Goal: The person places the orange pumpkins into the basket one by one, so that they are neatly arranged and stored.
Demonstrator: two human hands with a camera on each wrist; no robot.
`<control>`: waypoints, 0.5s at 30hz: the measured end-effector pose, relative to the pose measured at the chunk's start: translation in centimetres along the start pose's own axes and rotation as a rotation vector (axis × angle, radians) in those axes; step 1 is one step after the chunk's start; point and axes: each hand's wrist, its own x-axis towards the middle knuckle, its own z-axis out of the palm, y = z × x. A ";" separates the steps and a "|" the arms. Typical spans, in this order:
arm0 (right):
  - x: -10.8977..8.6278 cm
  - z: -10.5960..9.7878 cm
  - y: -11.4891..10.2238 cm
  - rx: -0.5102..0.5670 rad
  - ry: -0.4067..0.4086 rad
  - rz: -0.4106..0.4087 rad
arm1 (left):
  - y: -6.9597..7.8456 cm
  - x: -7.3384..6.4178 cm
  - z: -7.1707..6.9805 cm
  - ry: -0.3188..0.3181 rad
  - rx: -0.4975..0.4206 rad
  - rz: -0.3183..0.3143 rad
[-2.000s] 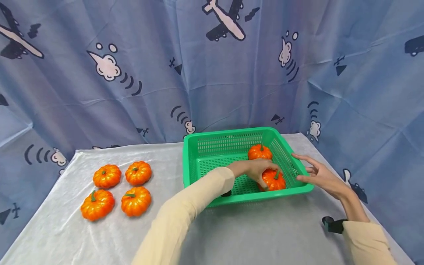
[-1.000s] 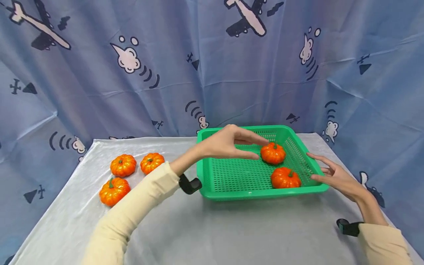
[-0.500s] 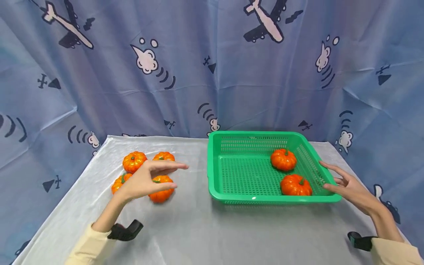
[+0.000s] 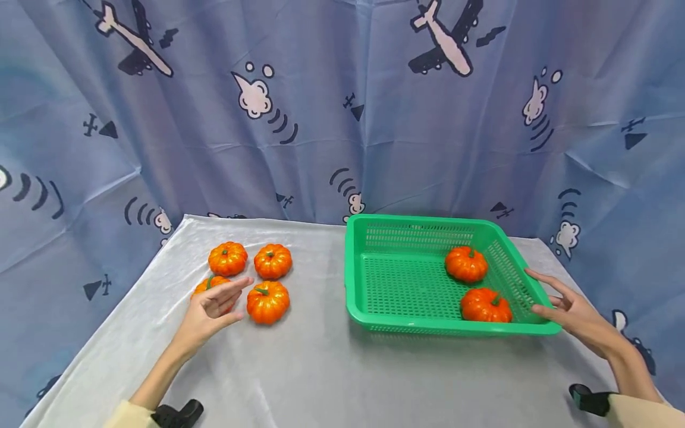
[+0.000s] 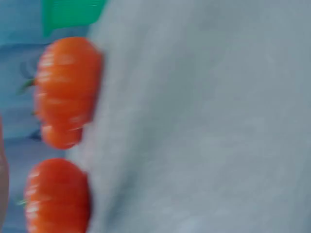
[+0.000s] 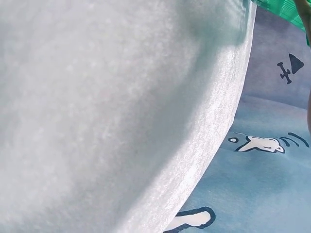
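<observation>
Several small orange pumpkins with green stems lie on the left of the table. My left hand (image 4: 206, 315) hovers over the near-left pumpkin (image 4: 209, 285) and partly hides it. Its thumb and fingers are apart, with nothing between them. Just right of the fingertips is the near-right pumpkin (image 4: 268, 302); blurred pumpkins (image 5: 70, 82) also fill the left of the left wrist view. Two more pumpkins, one farther back (image 4: 466, 264) and one nearer (image 4: 486, 305), lie inside a green plastic basket (image 4: 407, 324). My right hand (image 4: 580, 318) touches this basket's right rim with spread thumb and fingers.
A white cloth (image 4: 316, 368) covers the table. Behind it hangs a blue curtain (image 4: 321, 119) printed with planes and clouds. The table's right edge (image 6: 209, 160) runs through the right wrist view. Black wrist cameras (image 4: 179, 414) sit on both wrists.
My left hand let go of the nearer pumpkin in the basket and swung left to the pumpkins on the cloth. The head view turned left. My right hand stayed at the basket rim.
</observation>
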 end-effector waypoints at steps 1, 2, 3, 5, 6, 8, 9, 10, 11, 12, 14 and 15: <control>0.0 0.0 0.1 0.004 -0.001 0.002 | -0.6 0.2 0.0 0.018 0.013 -0.013; 0.0 0.1 0.2 0.005 -0.001 0.001 | -1.2 0.4 0.0 0.026 0.039 -0.012; -0.1 0.1 0.1 0.003 0.003 0.005 | -1.8 0.6 -0.1 0.035 0.071 -0.011; -0.1 0.1 0.1 -0.003 0.013 0.009 | -2.2 1.0 0.2 0.063 0.134 -0.030; -0.2 0.1 0.0 -0.001 0.013 0.005 | -2.5 1.2 0.3 0.081 0.165 -0.042; -0.2 0.2 0.0 -0.008 0.013 0.017 | -3.0 1.5 0.5 0.111 0.198 -0.076; -0.2 0.2 0.0 -0.013 0.015 0.028 | -3.2 1.6 0.6 0.121 0.196 -0.096; -0.2 0.2 0.0 -0.018 0.015 0.034 | -3.4 1.8 0.7 0.127 0.194 -0.111; -0.1 0.2 0.0 -0.021 0.014 0.040 | -3.6 1.9 0.8 0.126 0.189 -0.125; -0.1 0.2 -0.1 -0.024 0.013 0.043 | -3.8 2.1 0.9 0.120 0.171 -0.138; -0.1 0.0 -0.1 -0.037 0.010 0.039 | -4.2 2.4 1.2 0.093 0.150 -0.153; 0.0 0.0 -0.2 -0.042 0.011 0.040 | -4.5 2.5 1.3 0.080 0.148 -0.162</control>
